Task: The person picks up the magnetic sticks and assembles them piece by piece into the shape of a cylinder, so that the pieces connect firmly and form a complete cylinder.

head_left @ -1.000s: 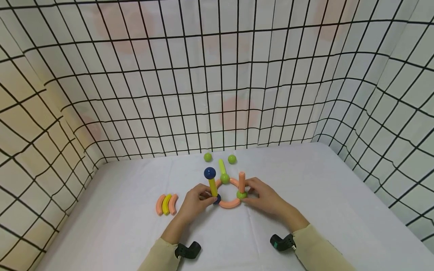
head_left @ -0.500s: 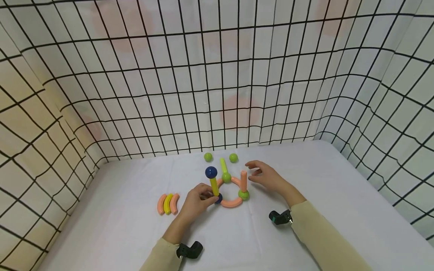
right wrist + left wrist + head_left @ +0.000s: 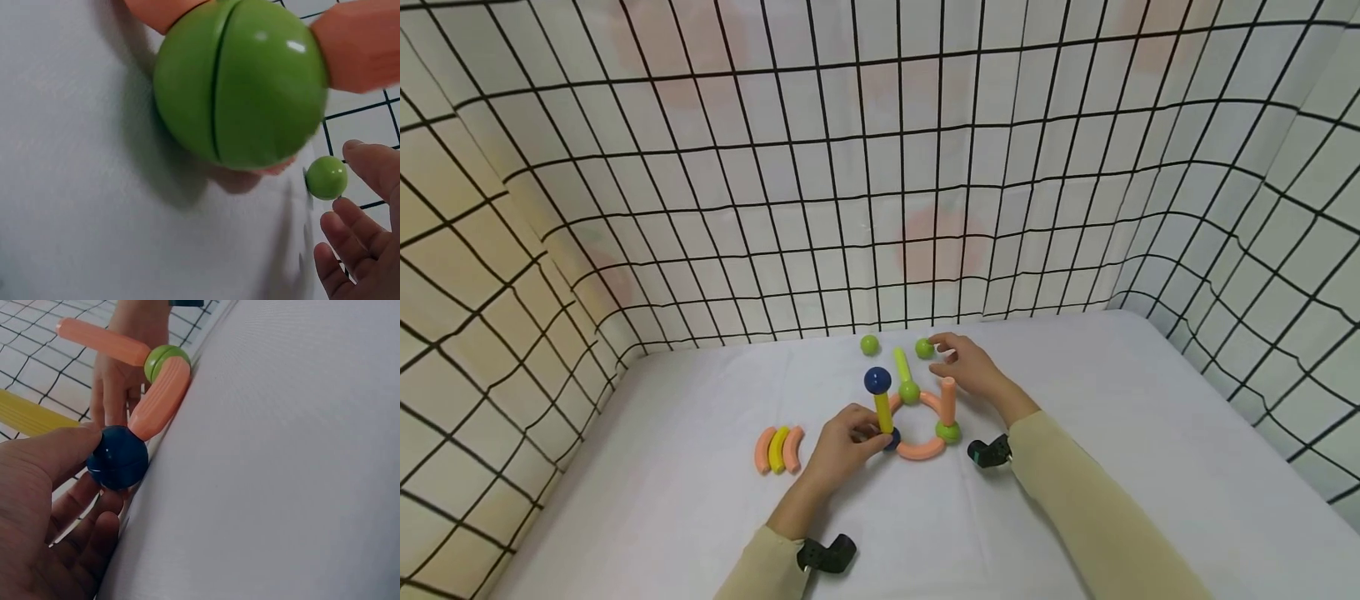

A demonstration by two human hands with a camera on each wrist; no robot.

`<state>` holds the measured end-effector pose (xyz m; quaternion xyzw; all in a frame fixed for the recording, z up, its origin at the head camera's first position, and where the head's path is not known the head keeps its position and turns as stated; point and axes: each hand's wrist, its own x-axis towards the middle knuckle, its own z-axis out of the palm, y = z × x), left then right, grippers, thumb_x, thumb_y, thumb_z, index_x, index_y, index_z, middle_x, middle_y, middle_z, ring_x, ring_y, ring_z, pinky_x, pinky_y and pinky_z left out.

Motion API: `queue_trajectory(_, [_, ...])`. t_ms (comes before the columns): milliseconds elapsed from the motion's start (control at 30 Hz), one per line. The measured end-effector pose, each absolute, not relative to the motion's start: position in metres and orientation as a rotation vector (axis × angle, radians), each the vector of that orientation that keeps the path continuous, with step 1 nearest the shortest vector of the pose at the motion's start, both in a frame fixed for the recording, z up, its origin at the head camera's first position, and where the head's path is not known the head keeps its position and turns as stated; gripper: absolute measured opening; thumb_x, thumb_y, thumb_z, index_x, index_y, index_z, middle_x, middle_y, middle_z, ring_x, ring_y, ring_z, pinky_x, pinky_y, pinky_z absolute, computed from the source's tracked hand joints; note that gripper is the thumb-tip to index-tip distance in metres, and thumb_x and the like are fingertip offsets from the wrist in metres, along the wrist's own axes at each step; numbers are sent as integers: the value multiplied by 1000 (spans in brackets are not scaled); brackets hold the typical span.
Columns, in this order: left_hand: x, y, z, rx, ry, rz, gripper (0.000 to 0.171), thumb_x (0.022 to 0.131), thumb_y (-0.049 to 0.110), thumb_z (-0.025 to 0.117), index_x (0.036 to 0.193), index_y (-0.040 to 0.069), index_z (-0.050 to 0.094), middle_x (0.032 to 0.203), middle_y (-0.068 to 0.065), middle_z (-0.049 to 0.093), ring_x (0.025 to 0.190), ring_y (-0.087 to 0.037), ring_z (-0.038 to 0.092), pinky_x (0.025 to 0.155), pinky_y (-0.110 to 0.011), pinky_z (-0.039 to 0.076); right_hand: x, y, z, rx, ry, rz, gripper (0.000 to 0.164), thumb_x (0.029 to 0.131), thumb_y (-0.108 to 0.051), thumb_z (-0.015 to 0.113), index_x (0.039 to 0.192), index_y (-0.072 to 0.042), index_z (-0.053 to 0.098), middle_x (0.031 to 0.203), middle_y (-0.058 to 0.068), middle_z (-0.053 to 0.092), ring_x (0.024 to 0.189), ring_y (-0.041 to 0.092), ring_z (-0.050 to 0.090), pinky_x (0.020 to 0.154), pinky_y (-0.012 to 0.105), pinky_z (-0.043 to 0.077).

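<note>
A ring of curved orange rods [image 3: 921, 451] joined by balls lies on the table. My left hand [image 3: 844, 447] pinches the ring's lower blue ball [image 3: 119, 459] between thumb and fingers. From that ball a yellow rod [image 3: 883, 413] stands upright, topped by a second blue ball [image 3: 877, 381]. An upright orange rod [image 3: 948, 402] rises from the green ball [image 3: 949, 432] on the ring's right. My right hand [image 3: 972, 367], fingers parted, is beside a loose green ball [image 3: 923, 348] at the back; in the right wrist view, nothing is between thumb and fingers.
A light green rod [image 3: 902, 365] points backward from the ring's far green ball [image 3: 909, 392]. Another loose green ball [image 3: 869, 345] lies at the back. Curved orange and yellow rods [image 3: 778, 450] lie side by side at left. Black wire mesh [image 3: 820, 200] encloses the white table [image 3: 685, 517].
My right hand has left the green ball on the ring's right side and moved back to the loose green ball. My left hand keeps its hold on the lower blue ball.
</note>
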<state>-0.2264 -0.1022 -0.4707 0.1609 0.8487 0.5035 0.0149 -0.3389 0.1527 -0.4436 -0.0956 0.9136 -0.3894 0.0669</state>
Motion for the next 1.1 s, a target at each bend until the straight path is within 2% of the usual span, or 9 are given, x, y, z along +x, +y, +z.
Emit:
queue_trajectory(167, [-227, -101, -470, 518, 2640, 1563, 17, 90, 23, 76, 105, 15, 74, 104, -3, 65, 91, -15, 62, 78, -19, 52, -341, 145, -444, -351, 2718, -1204, 42, 97, -24, 66, 137, -14, 57, 127, 13, 64, 112, 29, 60, 93, 39, 51])
queue_trajectory(300, [-227, -101, -469, 525, 2638, 1565, 17, 90, 23, 76, 105, 16, 74, 104, -3, 65, 91, -15, 62, 77, -19, 52, -342, 136, -443, -310, 2693, -1183, 38, 97, -29, 64, 131, -13, 61, 122, 11, 66, 105, 25, 63, 85, 33, 54])
queue_trajectory(467, [-227, -101, -470, 530, 2645, 1556, 18, 90, 23, 76, 105, 15, 74, 104, -4, 65, 90, -14, 62, 76, -19, 52, -343, 126, -443, -234, 2722, -1059, 37, 97, -37, 63, 125, -13, 66, 114, 10, 64, 89, 19, 63, 74, 27, 51])
queue_trajectory(800, [-226, -103, -470, 518, 2656, 1557, 17, 89, 22, 76, 105, 15, 74, 103, -2, 64, 90, -14, 62, 76, -19, 52, -337, 112, -432, -220, 2779, -882, 42, 94, -45, 63, 115, -9, 72, 114, 8, 68, 90, 20, 58, 73, 28, 46])
queue_trajectory(1100, [-228, -104, -473, 545, 2659, 1561, 16, 89, 22, 76, 103, 15, 73, 103, -2, 65, 88, -13, 62, 75, -20, 52, -337, 110, -430, -150, 2720, -912, 40, 93, -45, 65, 109, -9, 75, 95, 2, 67, 75, 15, 54, 62, 23, 40])
